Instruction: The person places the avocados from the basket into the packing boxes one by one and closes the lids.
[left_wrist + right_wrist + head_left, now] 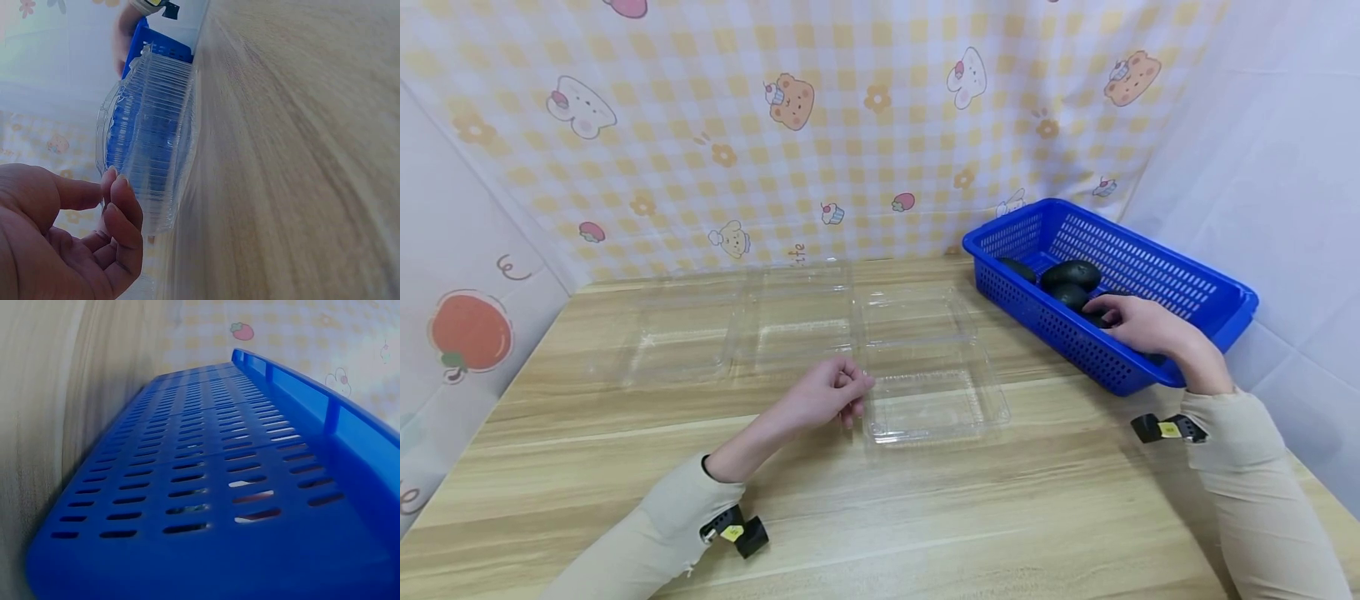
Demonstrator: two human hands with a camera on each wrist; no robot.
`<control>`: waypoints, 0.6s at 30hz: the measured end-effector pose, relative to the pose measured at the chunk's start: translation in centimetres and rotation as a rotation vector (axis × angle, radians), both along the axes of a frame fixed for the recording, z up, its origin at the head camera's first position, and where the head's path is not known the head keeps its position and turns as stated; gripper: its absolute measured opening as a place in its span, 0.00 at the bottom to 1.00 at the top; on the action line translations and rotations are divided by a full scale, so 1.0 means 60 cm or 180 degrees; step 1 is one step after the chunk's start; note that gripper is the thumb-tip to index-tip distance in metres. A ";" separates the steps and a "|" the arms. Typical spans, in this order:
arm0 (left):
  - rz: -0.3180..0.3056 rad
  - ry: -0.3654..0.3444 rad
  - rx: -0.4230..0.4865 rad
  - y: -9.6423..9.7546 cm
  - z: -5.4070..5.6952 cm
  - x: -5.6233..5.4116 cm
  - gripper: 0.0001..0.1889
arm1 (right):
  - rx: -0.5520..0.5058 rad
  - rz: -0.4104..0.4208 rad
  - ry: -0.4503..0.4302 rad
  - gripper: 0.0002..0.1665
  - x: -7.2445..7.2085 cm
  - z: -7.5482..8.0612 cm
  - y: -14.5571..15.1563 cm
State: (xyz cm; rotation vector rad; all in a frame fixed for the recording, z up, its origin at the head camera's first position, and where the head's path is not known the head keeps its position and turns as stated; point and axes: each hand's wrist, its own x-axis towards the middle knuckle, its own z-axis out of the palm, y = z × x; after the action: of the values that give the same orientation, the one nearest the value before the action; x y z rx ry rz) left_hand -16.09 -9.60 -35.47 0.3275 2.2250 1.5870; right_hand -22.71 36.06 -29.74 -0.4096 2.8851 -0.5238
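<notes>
Left hand (829,393) pinches, thumb against fingertips, at the left edge of a clear plastic box (928,408); the other fingers curl loosely in toward the palm. Right hand (1142,323) is down inside a blue basket (1047,321), fingers bent over a dark avocado (1097,319); cannot tell whether they close round it, the underside being hidden (the right wrist view is mostly slotted basket wall, with pale slivers showing through a few holes). More avocados (1071,274) lie just beyond those fingertips, grouped toward the far half of the basket, some touching. The pinched box sits flat on the wood-grain table (925,517), its lid (913,318) folded open behind it. Two similar boxes stand to its left, a middle box (805,335) and a left box (681,350), in a rough row. Basket rests slantwise at the table's right, near the back. Both forearms wear beige sleeves (1240,442), each with a small black camera at the wrist. Behind everything, a yellow-checked cloth (880,146) printed with bears, flowers and strawberries.
</notes>
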 end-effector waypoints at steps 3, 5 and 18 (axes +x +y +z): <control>-0.0006 -0.0003 0.0017 0.000 -0.001 0.000 0.08 | 0.0071 0.0015 -0.0010 0.25 0.000 -0.001 -0.002; -0.0013 0.0012 0.0019 0.000 -0.001 0.001 0.08 | 0.0116 0.0047 0.0001 0.25 0.000 -0.002 -0.002; -0.0026 -0.0014 0.0065 0.000 -0.003 -0.001 0.09 | 0.0335 0.0097 -0.0053 0.30 -0.002 -0.003 0.002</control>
State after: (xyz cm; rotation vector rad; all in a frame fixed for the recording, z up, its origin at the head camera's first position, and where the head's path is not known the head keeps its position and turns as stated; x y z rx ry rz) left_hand -16.15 -9.62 -35.67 0.3382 2.2027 1.6057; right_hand -22.85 36.20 -29.90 -0.4299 2.8698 -0.3668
